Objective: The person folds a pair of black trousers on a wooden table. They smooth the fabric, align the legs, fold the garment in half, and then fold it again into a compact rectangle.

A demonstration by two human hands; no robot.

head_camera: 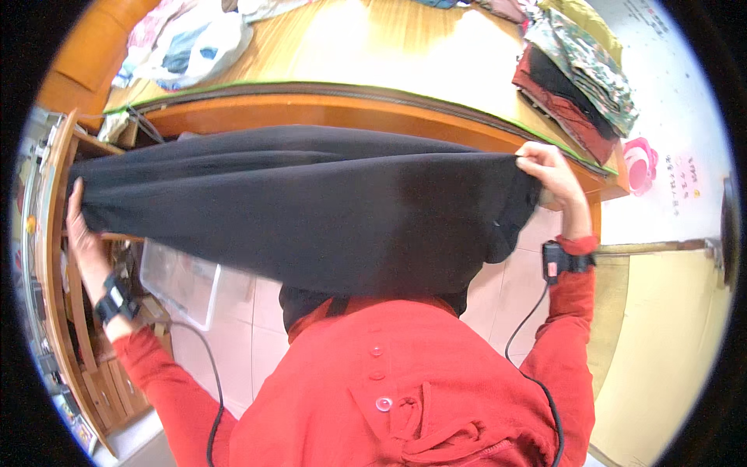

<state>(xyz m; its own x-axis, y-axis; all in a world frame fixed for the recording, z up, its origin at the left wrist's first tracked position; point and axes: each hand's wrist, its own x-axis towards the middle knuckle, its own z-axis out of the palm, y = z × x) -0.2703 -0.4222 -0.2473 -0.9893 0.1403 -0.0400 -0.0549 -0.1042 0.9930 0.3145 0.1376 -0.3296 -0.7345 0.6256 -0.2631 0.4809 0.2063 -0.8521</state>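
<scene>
A large black cloth garment point(327, 216) is stretched sideways in front of my body, in the air before the table's edge. At its left end, my left hand point(83, 225) grips the fabric, the fingers partly hidden behind it. My right hand point(548, 166) pinches the upper right corner between thumb and fingers. Long folds run across the cloth from the left end, and its right end hangs down in a bunched edge. The garment's exact kind cannot be told.
Beyond the garment is a wooden table point(350, 52). Folded clothes point(578, 87) are stacked at its right, and a plastic bag of clothes point(201, 49) lies at its left. A wooden shelf unit point(105, 385) and a clear plastic box point(178, 280) stand at my left.
</scene>
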